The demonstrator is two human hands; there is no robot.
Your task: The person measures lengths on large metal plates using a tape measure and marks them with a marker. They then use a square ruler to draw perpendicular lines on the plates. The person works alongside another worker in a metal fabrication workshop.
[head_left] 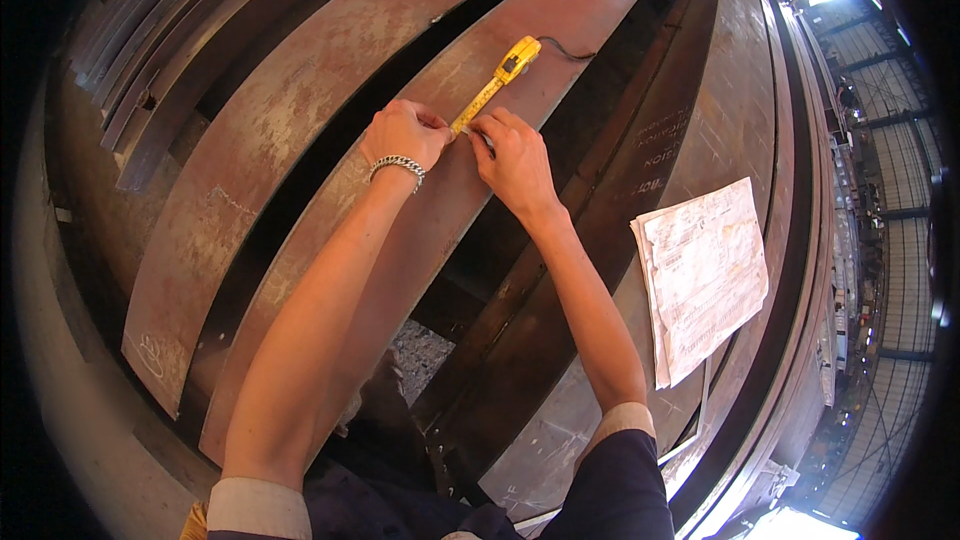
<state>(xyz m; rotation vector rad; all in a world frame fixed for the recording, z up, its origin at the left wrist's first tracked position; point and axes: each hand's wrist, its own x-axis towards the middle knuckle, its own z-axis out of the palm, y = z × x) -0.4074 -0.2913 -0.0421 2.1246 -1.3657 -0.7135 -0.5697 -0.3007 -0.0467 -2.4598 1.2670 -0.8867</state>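
- Nearest: my two forearms rose from the lower edge, with dark rolled-up sleeves and pale cuffs at the elbows.
- Below them, a gap between the plates showed grey gravel floor [425,355].
- Work surface: long rust-brown steel plates [260,170] lay side by side with dark slots between them; their straight edges bent toward the rim of the view.
- Right of my right arm, a stack of printed paper sheets [705,275] lay flat on a wider steel plate [735,110] bearing chalk marks.
- My left hand [405,135], a chain bracelet [398,166] at its wrist, was pinched shut on the yellow tape blade [478,105] and pressed it against the middle plate.
- My right hand [515,160] lay just beside the left, fingertips closed on the same blade at a small pale object I could not identify.
- The blade ran up and right to the yellow tape measure case [518,58], which rested on the same plate beyond both hands, a dark cord beside it.
- Farthest: at the right rim, a hall with a steel-framed roof and bright openings.
- No containers were in view.
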